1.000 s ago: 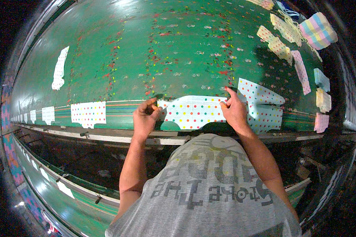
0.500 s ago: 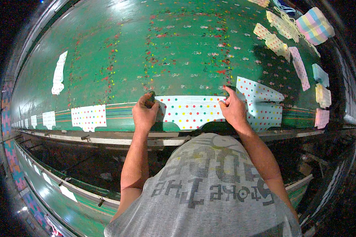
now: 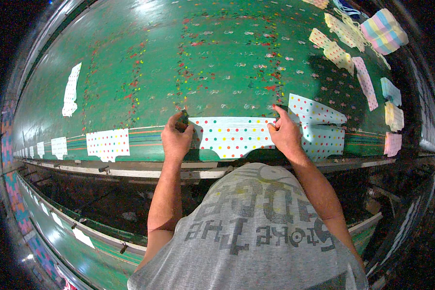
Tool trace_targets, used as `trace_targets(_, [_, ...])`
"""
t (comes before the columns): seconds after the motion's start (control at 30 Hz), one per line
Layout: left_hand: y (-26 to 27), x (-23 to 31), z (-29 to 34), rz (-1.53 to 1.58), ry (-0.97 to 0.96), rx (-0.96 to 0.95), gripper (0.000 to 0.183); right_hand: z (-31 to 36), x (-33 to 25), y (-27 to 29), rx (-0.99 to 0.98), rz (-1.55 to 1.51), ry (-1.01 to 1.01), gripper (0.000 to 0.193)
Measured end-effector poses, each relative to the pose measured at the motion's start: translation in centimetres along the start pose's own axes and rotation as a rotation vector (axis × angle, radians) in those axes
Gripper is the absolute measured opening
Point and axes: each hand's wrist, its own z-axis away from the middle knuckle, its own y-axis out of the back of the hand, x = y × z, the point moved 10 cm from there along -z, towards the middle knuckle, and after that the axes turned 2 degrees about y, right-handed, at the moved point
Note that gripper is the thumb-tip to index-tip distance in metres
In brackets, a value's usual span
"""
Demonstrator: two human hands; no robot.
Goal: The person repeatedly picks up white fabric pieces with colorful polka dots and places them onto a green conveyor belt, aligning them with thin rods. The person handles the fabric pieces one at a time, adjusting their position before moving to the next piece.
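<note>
A white polka-dot fabric piece (image 3: 234, 137) lies along the near edge of the green table (image 3: 217, 72), with its straight edge away from me and curved cut-outs toward me. My left hand (image 3: 178, 139) is closed at its far left corner, thumb and fingers pinched on the cloth's edge. At the far right corner my right hand (image 3: 286, 134) pinches in the same way. Just right of that hand is another dotted piece (image 3: 324, 142), with a slanted dotted piece (image 3: 316, 112) beyond it. My palms hide the side edges of the middle piece.
To the left, a dotted piece (image 3: 108, 144) and several smaller ones follow the table's edge. A narrow dotted strip (image 3: 72, 90) lies farther in. Yellowish cut pieces (image 3: 338, 57), a striped folded cloth (image 3: 384, 32) and small stacks (image 3: 394, 117) are at right. A rail (image 3: 145, 173) runs before me.
My left fingers have shifted slightly at the cloth's corner. The right hand and the fabric piece stay in place.
</note>
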Motion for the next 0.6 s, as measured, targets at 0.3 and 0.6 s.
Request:
trace_targets(0.3, [-0.1, 8.1, 4.1, -0.139, -0.455, -0.024, 0.052, 0.0, 0.2, -0.1, -0.003, 0.002, -0.026, 0.072])
trace_targets(0.6, [-10.4, 16.1, 10.0, -0.367, -0.823, -0.485, 0.067, 0.1, -0.2, 0.1, -0.017, -0.015, -0.048, 0.072])
